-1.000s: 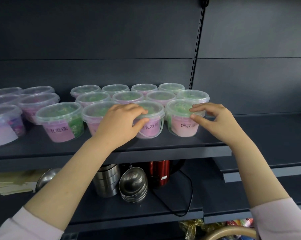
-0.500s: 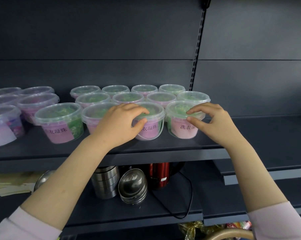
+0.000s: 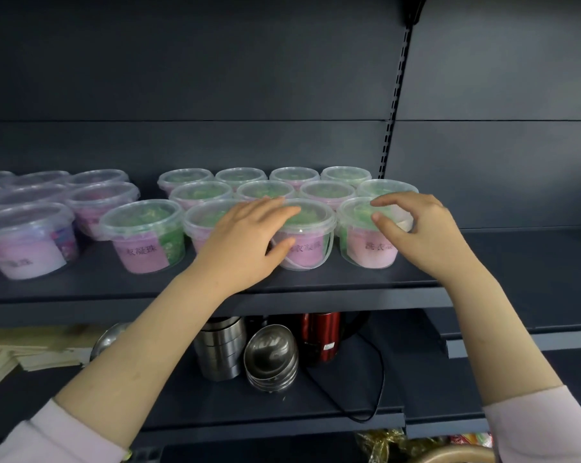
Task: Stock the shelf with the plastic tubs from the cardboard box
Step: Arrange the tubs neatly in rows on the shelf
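The dark shelf (image 3: 349, 289) carries clear plastic tubs in rows running from its back panel to its front edge. A left group (image 3: 32, 225), holding pink contents, is cut off by the frame's left side. The right group (image 3: 255, 195) stands three rows deep, each tub lidded and filled with green and pink pieces too blurred to identify. The front row sits near the shelf's front edge; pink labels carry printing that is hard to read. The left hand (image 3: 245, 242) wraps the third front tub (image 3: 307, 238), fingers over its lid, thumb on its wall, also hiding most of the tub beside it. The right hand (image 3: 412, 232) cups the rightmost tub (image 3: 366, 242), fingers curled on the lid rim, thumb at its side. The shelf below holds steel bowls (image 3: 270, 355) and a red kettle (image 3: 319, 339), partly hidden.
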Demonstrator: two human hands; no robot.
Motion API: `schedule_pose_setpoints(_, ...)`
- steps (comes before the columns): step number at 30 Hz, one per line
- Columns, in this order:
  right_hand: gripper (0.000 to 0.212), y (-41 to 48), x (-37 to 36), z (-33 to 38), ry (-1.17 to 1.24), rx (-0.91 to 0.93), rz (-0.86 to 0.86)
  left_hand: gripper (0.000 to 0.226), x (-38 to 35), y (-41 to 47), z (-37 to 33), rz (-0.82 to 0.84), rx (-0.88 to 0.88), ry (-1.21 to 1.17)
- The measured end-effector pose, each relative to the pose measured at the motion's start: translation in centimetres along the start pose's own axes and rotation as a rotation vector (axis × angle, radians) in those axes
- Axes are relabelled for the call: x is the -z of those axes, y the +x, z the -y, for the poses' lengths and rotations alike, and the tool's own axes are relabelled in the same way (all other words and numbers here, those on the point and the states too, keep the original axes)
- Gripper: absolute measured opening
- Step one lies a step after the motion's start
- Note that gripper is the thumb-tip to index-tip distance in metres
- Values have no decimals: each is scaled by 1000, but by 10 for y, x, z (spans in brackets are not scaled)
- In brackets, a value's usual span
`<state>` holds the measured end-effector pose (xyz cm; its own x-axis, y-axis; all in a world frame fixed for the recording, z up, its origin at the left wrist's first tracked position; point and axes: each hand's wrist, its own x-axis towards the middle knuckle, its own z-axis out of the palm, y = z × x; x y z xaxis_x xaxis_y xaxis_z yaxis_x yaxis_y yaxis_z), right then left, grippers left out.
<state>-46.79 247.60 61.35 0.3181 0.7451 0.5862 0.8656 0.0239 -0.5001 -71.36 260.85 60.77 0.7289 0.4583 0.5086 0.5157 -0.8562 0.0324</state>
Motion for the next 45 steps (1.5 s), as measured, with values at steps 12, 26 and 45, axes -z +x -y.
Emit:
schedule_pose_setpoints(12,26,-32,-113,194,373,124,-45,36,124,-173,124,-320,220,-25)
schedule_pose_setpoints(26,20,-80,-281,466,771,110,206,34,266,-418,283,-440,556,-114)
schedule_pose_setpoints(45,19,122,-465,565,489,231,479,31,248,-341,547,-174,391,-139)
